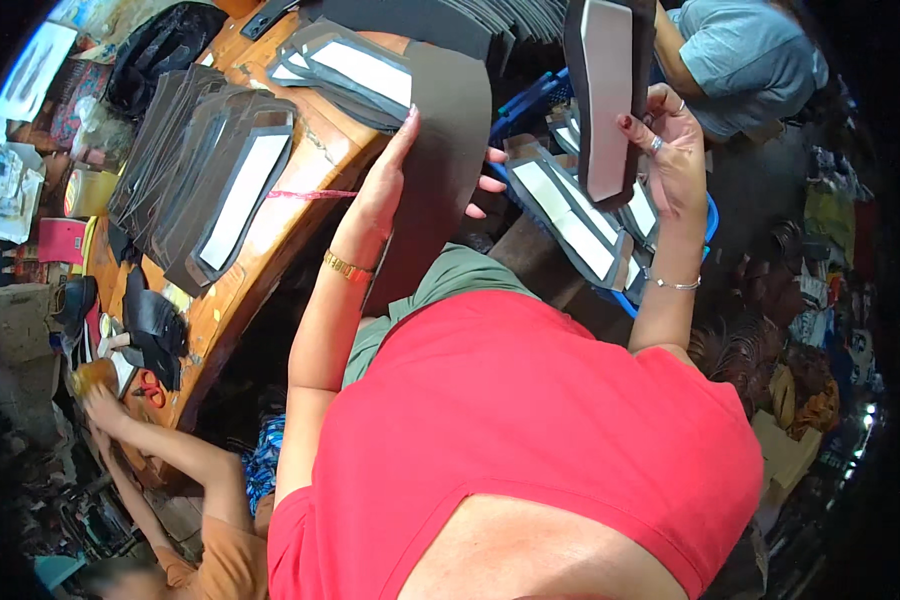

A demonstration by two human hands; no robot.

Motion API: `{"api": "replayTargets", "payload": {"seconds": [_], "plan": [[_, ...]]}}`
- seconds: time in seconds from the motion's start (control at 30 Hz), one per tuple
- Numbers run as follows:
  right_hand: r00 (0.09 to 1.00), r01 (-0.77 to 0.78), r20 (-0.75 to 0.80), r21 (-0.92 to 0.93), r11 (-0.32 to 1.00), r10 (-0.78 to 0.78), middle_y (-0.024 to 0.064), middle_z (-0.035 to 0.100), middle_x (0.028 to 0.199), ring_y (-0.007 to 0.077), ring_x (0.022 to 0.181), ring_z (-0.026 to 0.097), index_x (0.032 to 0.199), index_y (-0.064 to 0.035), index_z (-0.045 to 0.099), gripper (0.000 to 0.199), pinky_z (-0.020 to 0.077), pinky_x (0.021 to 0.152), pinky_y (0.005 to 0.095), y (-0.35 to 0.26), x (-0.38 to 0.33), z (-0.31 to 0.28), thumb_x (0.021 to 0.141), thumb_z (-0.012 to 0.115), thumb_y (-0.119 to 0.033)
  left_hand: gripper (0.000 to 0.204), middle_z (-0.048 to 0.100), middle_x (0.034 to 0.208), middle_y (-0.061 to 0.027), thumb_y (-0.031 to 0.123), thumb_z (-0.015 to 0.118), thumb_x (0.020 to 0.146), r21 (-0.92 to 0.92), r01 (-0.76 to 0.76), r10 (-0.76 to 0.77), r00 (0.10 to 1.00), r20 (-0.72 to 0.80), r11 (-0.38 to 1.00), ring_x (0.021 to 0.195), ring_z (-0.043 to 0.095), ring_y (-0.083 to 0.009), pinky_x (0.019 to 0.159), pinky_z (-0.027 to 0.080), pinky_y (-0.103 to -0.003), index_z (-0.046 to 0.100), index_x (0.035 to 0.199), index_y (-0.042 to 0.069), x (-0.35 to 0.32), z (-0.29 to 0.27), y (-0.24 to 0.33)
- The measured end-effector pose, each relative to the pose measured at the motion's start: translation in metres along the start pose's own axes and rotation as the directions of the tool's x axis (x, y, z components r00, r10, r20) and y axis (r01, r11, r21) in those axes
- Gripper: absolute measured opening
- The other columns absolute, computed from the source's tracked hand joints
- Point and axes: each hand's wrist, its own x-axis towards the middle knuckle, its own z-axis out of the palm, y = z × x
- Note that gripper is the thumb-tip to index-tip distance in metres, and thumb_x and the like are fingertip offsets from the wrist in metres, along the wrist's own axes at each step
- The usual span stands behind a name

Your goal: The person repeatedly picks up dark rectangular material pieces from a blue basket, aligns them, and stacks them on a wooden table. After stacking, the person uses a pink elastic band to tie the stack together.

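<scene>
My left hand point(378, 195) is closed on a large dark brown sheet point(452, 125), with its fingertips showing past the sheet's right side. Held up in my right hand point(675, 150) is a dark shoe sole piece point(610, 95) with a pale pinkish strip along its middle. The thumb presses its right edge, and some fingers are hidden behind it. Below that piece, a blue basket point(712, 218) holds several dark sole pieces point(567, 222) with white strips. A stack of similar pieces point(360, 72) lies beyond my left hand.
On the wooden table point(315, 150) at left lies a fanned pile of dark sole pieces point(245, 205). Red scissors point(150, 390) and a black shoe point(153, 318) sit nearer. A co-worker's arm point(185, 450) reaches in at lower left; another person point(750, 65) bends at upper right.
</scene>
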Motion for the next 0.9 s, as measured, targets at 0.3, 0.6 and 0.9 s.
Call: {"api": "replayTargets", "payload": {"seconds": [0.3,0.6,0.9], "plan": [[0.731,0.122,0.678,-0.24,0.963,0.076,0.0068,0.062,0.081,0.0173,0.081,0.061,0.086,0.0013,0.068,0.018,0.0468,0.075,0.029,-0.025,0.002,0.062,0.068,0.073,0.0,0.079,0.035,0.148,-0.0196,0.062,0.041,0.095,0.256,0.3,-0.207,0.92,-0.333,0.919,0.124,0.045,-0.0365,0.094,0.041,-0.052,0.028,0.148,0.004,-0.005,0.014,0.007],[0.431,0.653,0.888,-0.43,0.623,0.161,0.005,0.059,0.095,0.0249,0.097,0.058,0.085,-0.0081,0.069,0.016,0.0437,0.084,0.039,-0.018,0.002,0.101,0.07,0.072,-0.009,0.058,0.058,0.13,-0.014,0.051,0.046,0.098,0.262,0.366,-0.257,0.892,-0.372,0.893,0.114,0.059,-0.0186,0.092,0.052,-0.034,0.053,0.132,0.004,0.01,0.0,-0.001],[0.494,0.847,0.852,-0.428,0.314,-0.171,0.0058,0.057,0.118,0.0213,0.11,0.055,0.076,-0.0092,0.07,0.008,0.0364,0.104,0.0414,0.013,-0.019,0.115,0.075,0.065,-0.015,0.092,0.059,0.126,-0.0143,0.083,0.029,0.084,0.114,0.209,-0.146,0.901,-0.409,0.971,0.117,0.056,-0.0212,0.098,0.046,-0.035,0.052,0.133,0.008,-0.001,0.03,-0.002]]}}
